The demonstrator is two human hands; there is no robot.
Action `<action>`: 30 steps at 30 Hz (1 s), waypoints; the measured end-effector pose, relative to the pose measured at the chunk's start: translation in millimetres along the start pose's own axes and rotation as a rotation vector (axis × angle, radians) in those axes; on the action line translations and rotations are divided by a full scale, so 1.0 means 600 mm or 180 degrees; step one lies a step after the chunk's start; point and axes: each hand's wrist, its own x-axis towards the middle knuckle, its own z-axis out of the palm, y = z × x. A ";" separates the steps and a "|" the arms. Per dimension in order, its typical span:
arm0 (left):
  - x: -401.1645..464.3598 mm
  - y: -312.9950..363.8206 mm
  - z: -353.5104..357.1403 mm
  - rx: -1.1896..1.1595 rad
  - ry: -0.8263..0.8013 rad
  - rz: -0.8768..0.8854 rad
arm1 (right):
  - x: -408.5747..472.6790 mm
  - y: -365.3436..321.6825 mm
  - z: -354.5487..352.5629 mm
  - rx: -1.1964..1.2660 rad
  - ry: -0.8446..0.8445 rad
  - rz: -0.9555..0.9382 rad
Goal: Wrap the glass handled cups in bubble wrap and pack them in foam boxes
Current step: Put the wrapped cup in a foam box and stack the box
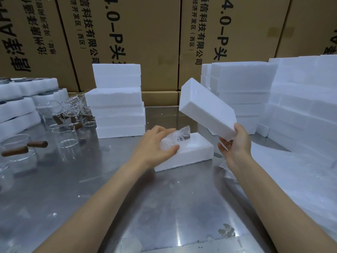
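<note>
An open white foam box half (193,154) lies on the steel table (113,189) in the middle. A cup wrapped in bubble wrap (176,138) sits in it, one end sticking up. My left hand (156,145) grips the wrapped cup from the left, thumb under it and fingers over it. My right hand (235,143) holds a second foam half (207,108) by its near end, tilted in the air just right of and above the box. Bare glass cups with wooden handles (67,123) stand at the left.
Stacked foam boxes (118,106) rise behind the left hand, and taller foam stacks (300,99) fill the right. Foam trays (21,105) sit at far left. Bubble wrap sheets (284,179) cover the table's right side. Cardboard cartons (138,39) wall off the back.
</note>
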 end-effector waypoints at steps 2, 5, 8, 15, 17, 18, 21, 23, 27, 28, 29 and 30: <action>-0.003 0.000 0.002 0.0026 -0.0025 0.0022 | -0.001 0.000 0.000 -0.0039 -0.0019 0.0017; -0.005 0.001 0.004 -0.0025 0.0003 -0.0067 | -0.005 0.000 0.002 -0.0116 -0.0068 0.0043; -0.004 0.004 0.004 -0.0048 -0.0051 -0.0148 | -0.007 0.000 0.003 -0.0277 -0.0162 -0.0003; -0.004 0.008 -0.008 -0.0725 -0.0278 -0.0278 | -0.013 0.004 0.009 -0.0659 -0.0339 -0.0195; -0.012 0.008 -0.013 -0.1721 -0.0169 -0.0359 | -0.012 0.002 0.010 -0.0660 -0.0327 -0.0212; -0.014 0.006 -0.014 -0.2296 -0.0072 -0.0487 | -0.013 0.001 0.011 -0.0667 -0.0309 -0.0221; -0.018 -0.010 -0.016 -0.3304 0.0337 -0.1183 | -0.016 0.005 0.015 -0.0799 -0.0358 -0.0306; -0.020 -0.015 -0.018 -0.3517 0.0551 -0.1383 | -0.018 0.012 0.019 -0.1008 -0.0429 -0.0438; -0.020 0.001 -0.015 -0.3385 0.0271 -0.1197 | -0.018 0.027 0.022 -0.1501 -0.0520 -0.0810; -0.019 0.001 -0.012 -0.3310 0.0276 -0.1202 | -0.018 0.030 0.021 -0.1588 -0.0534 -0.0869; -0.018 0.000 -0.009 -0.3244 0.0304 -0.1237 | -0.016 0.033 0.020 -0.1656 -0.0545 -0.0906; -0.018 -0.001 -0.007 -0.3170 0.0336 -0.1284 | -0.016 0.035 0.019 -0.1718 -0.0545 -0.0930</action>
